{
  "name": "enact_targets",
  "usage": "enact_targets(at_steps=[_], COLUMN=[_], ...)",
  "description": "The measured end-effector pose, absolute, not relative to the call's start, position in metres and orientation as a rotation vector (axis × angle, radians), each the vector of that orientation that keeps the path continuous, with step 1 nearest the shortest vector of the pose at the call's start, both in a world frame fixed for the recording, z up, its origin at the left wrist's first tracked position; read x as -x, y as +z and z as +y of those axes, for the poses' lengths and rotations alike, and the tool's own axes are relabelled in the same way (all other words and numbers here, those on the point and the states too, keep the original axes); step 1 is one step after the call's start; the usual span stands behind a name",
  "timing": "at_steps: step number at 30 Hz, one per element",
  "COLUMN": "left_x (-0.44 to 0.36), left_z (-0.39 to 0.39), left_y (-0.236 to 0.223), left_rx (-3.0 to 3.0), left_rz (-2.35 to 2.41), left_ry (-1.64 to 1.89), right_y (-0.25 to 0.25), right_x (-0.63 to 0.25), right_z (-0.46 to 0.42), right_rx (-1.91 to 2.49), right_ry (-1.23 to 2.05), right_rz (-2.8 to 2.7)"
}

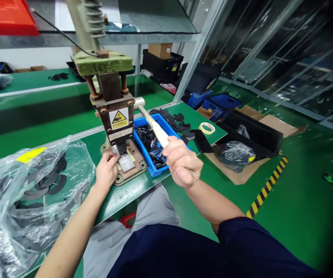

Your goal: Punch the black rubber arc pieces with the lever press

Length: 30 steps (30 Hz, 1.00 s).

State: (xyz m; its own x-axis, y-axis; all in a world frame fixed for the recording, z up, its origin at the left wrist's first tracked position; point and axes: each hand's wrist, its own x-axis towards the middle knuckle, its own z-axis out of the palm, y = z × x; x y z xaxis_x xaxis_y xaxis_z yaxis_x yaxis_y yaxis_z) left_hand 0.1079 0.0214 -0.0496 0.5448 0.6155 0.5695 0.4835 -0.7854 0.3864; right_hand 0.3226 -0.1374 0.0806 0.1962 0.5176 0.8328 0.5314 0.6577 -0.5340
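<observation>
My right hand (182, 161) is wrapped round the pale lever handle (157, 131) of a hand press (108, 87). The lever slants down toward me from the press's right side. At the press base (140, 164), my left hand (107, 168) has its fingers pinched together beside the dark punch (122, 148). Whatever those fingertips hold, if anything, is hidden. A shiny metal plate (126, 163) lies on the base just right of them. A blue tray (153, 170) full of small black pieces stands right of the press.
Left of the press, a clear plastic bag (79, 152) holds black curved pieces (49, 179). More curved black pieces (180, 126), a tape roll (207, 128) and a flat black object (203, 141) lie at the right. Boxes (253, 133) stand beyond the table's right edge.
</observation>
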Motion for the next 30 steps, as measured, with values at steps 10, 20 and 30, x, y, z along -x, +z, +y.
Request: enact_targets(at_steps=[10,20,30], left_x=[-0.031,0.047,0.017], left_z=[0.020,0.028,0.030], left_y=[-0.011,0.009,0.026], left_rx=[-2.558,-2.278,-1.836], left_rz=[1.434,2.128,1.821], left_ry=[0.708,-0.288,0.632], right_y=[0.063,0.061,0.057], right_x=[-0.305,-0.297,-0.306], right_z=[-0.119,-0.117,-0.126], right_rx=[0.536,0.545,0.624], right_ry=[-0.272,-0.276,-0.226], right_rz=[-1.214,-1.122,-1.225])
